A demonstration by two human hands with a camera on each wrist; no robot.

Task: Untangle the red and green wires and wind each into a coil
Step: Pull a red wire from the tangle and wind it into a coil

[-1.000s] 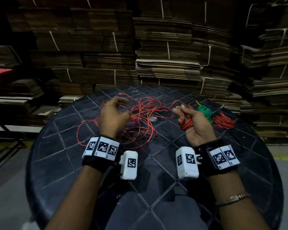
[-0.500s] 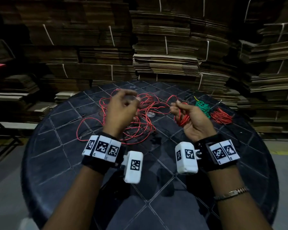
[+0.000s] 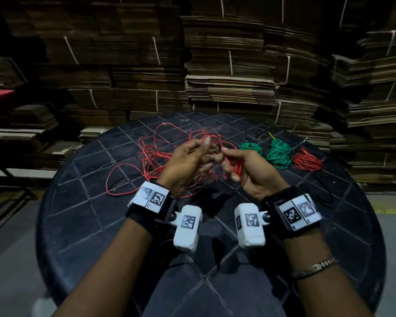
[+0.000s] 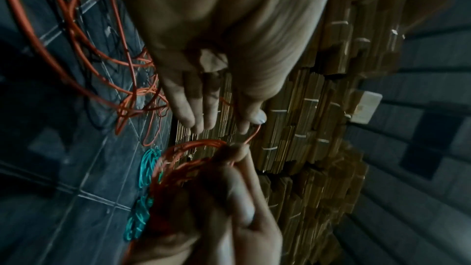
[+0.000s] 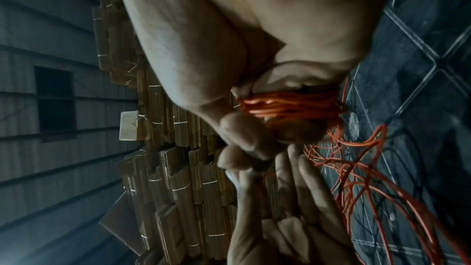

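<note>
From the head view, the right hand [image 3: 249, 170] has its grip closed around a partly wound red coil [image 3: 237, 168] held above the round black worktop [image 3: 82, 225], while the left hand [image 3: 188, 165] sits just beside it, fingers blurred. Loose red wire [image 3: 151, 156] sprawls on the worktop beyond the left hand. Further right lie two green coils [image 3: 279, 153] and a finished red coil [image 3: 306, 160], with stacked cardboard [image 3: 229, 88] behind. In the left wrist view, the left hand's thumb and forefinger pinch a red strand [image 4: 253, 133] that runs to the coil, the other fingers straight. The right wrist view shows red turns [image 5: 290, 106] wrapped around the right hand's curled fingers.
</note>
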